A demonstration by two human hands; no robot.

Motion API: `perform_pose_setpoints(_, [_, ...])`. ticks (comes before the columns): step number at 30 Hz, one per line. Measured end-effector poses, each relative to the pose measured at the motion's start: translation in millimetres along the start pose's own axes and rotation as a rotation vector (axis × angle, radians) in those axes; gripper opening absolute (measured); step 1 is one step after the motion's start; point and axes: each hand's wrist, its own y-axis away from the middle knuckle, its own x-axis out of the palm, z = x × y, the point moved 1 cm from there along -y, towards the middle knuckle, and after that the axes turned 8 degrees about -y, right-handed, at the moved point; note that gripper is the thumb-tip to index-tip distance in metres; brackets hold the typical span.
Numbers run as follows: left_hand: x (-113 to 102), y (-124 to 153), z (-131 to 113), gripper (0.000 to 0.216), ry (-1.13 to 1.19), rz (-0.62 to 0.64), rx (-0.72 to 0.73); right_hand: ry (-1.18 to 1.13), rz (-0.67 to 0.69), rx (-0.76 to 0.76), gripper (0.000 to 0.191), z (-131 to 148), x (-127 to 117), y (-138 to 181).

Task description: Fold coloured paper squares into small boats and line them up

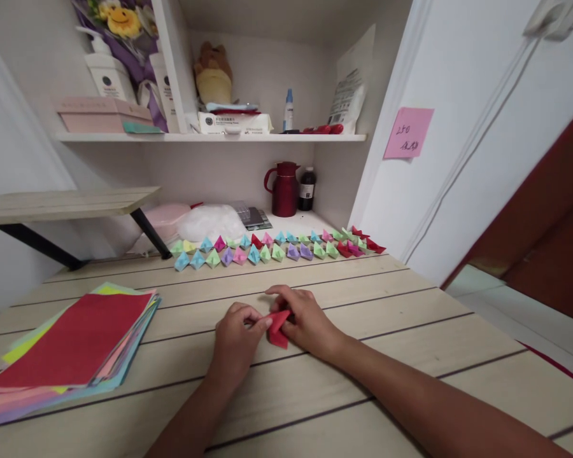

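Note:
A small piece of folded red paper (279, 332) is held between both hands just above the middle of the wooden table (363, 407). My left hand (239, 334) pinches its left corner between thumb and fingertips. On the other side, my right hand (310, 321) grips the right edge, thumb low and fingers curled over the top. The fingers cover part of the paper, so its full shape is hidden. Beyond the hands, two rows of small folded paper boats (266, 254) in many colours line the back of the table.
At the left lies a fanned stack of coloured paper sheets (83, 337), red on top. A small raised wooden stand (67, 202) is behind it. On the shelving at the back are a dark red jug (285, 191), a dark bottle (307, 191) and a white plastic bag (210, 222).

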Motion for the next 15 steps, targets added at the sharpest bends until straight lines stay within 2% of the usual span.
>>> perform_pose_setpoints(4, [-0.9, -1.9, 5.3, 0.017, -0.088, -0.004, -0.022, -0.174, -0.006, 0.005, 0.044, -3.1, -3.1, -0.9])
perform_pose_setpoints(9, [-2.1, -3.7, 11.6, 0.017, -0.177, 0.023, -0.014, -0.102, 0.058, -0.106, 0.022, 0.1, -5.1, -1.4])
perform_pose_setpoints(11, [-1.5, -3.6, 12.3, 0.016, -0.209, 0.025, -0.007, -0.066, 0.056, -0.116, 0.030, 0.6, -4.2, -0.8])
perform_pose_setpoints(15, [-1.7, -2.9, 11.0, 0.015, -0.240, 0.022, 0.007, 0.022, 0.054, -0.125, 0.057, 1.2, -0.8, 0.9])
